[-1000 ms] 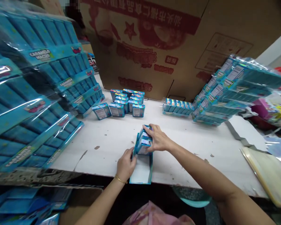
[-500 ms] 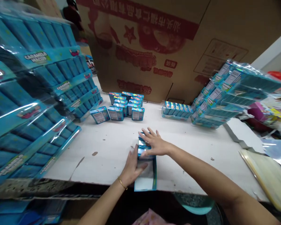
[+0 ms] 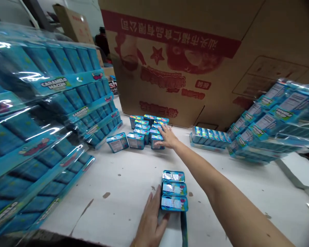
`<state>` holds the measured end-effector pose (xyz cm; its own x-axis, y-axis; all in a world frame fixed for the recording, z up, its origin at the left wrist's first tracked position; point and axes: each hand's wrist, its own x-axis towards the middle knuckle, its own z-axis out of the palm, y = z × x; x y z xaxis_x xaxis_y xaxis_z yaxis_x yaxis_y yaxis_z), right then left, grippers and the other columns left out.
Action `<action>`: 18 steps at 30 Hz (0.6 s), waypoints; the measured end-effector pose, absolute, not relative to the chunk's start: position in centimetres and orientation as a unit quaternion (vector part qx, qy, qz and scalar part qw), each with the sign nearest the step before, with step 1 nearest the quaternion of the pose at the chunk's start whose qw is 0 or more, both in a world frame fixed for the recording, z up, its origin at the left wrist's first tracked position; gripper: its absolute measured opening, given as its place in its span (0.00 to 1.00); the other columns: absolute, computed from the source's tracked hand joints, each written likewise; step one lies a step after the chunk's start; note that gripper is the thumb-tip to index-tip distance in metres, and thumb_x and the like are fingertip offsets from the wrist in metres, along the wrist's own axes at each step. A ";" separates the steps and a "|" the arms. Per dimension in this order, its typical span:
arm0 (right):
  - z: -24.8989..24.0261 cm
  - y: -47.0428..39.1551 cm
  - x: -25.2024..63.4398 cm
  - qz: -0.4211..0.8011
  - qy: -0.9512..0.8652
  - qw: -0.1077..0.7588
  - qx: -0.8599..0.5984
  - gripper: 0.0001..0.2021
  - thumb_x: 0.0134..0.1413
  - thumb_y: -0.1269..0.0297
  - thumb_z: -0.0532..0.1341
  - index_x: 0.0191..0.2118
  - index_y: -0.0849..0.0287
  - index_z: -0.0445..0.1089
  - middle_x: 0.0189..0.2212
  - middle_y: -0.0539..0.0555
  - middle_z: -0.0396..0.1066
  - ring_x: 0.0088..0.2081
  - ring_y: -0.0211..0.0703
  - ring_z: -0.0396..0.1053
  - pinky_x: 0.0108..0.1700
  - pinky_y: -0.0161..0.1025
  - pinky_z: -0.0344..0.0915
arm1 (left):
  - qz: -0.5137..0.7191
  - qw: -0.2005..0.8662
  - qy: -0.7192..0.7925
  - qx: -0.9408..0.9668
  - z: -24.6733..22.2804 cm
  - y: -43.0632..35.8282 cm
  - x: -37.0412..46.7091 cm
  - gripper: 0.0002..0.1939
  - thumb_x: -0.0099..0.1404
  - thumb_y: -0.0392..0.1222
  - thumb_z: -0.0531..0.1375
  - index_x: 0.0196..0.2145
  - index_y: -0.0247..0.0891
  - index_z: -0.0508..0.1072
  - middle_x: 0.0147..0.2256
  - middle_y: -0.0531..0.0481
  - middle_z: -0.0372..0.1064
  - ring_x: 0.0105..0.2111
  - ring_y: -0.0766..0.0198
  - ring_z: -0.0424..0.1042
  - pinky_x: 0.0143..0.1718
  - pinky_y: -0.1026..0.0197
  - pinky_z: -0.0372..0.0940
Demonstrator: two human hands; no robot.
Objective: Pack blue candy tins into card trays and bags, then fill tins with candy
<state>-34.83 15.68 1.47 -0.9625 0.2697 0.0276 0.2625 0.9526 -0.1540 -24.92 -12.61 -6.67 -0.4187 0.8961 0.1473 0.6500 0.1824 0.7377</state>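
My left hand [image 3: 150, 221] grips the left wall of a blue cardboard display tray [image 3: 184, 228], fingers outside and thumb over its bare near end. Three small blue candy boxes [image 3: 174, 188] stand in a row at the tray's far end. My right hand [image 3: 168, 136] is stretched across the table, its fingers spread over the right column of a cluster of similar blue boxes [image 3: 136, 140]. Its thumb is by the front box [image 3: 157, 141] of that column; whether the fingertips press on the boxes is unclear. One box [image 3: 117, 142] stands angled at the cluster's left.
Tall plastic-wrapped stacks of filled trays [image 3: 74, 92] rise on the left. A filled tray [image 3: 209, 137] and another wrapped stack [image 3: 267, 120] stand at right. A large printed carton [image 3: 180, 65] walls off the back. One person [image 3: 102, 43] is far behind.
My right hand has left the boxes in the tray and reached forward to the cluster. My left hand stays at the tray. The view has shifted, showing the tray lower and farther right.
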 end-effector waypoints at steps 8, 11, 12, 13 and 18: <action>2.1 13.4 -35.9 0.013 -0.986 0.088 -0.142 0.44 0.39 0.38 0.54 0.58 0.66 0.48 0.54 0.65 0.50 0.54 0.57 0.47 0.54 0.49 0.45 | 0.370 0.164 0.750 0.523 -6.6 -12.7 -25.0 0.35 0.60 0.37 0.48 0.60 0.39 0.32 0.60 0.42 0.39 0.59 0.55 0.41 0.58 0.44 0.40; 2.0 13.6 -36.3 0.004 -0.983 0.116 -0.144 0.43 0.38 0.39 0.55 0.56 0.66 0.51 0.52 0.64 0.53 0.52 0.57 0.49 0.53 0.50 0.47 | 0.375 0.164 0.748 0.523 -6.6 -12.7 -25.0 0.35 0.60 0.36 0.48 0.60 0.38 0.31 0.60 0.42 0.39 0.59 0.55 0.42 0.58 0.45 0.40; 2.0 13.6 -36.4 0.000 -0.984 0.120 -0.134 0.43 0.37 0.39 0.56 0.55 0.66 0.53 0.51 0.63 0.54 0.52 0.56 0.48 0.53 0.49 0.46 | 0.376 0.166 0.748 0.522 -6.7 -12.7 -24.9 0.35 0.60 0.36 0.48 0.60 0.39 0.31 0.60 0.42 0.39 0.59 0.55 0.42 0.58 0.45 0.40; 1.9 13.7 -36.4 -0.003 -0.985 0.123 -0.123 0.42 0.37 0.40 0.56 0.54 0.66 0.54 0.51 0.63 0.55 0.52 0.56 0.48 0.53 0.49 0.45 | 0.377 0.167 0.748 0.520 -6.7 -12.7 -24.9 0.35 0.60 0.37 0.48 0.60 0.39 0.31 0.60 0.42 0.39 0.59 0.55 0.42 0.58 0.45 0.40; 1.6 13.6 -35.9 0.006 -0.985 0.143 -0.099 0.35 0.38 0.43 0.58 0.50 0.62 0.58 0.49 0.61 0.56 0.50 0.54 0.51 0.52 0.48 0.48 | 0.405 0.164 0.739 0.512 -7.0 -12.7 -25.3 0.36 0.60 0.42 0.50 0.60 0.42 0.34 0.60 0.43 0.40 0.58 0.53 0.44 0.57 0.46 0.44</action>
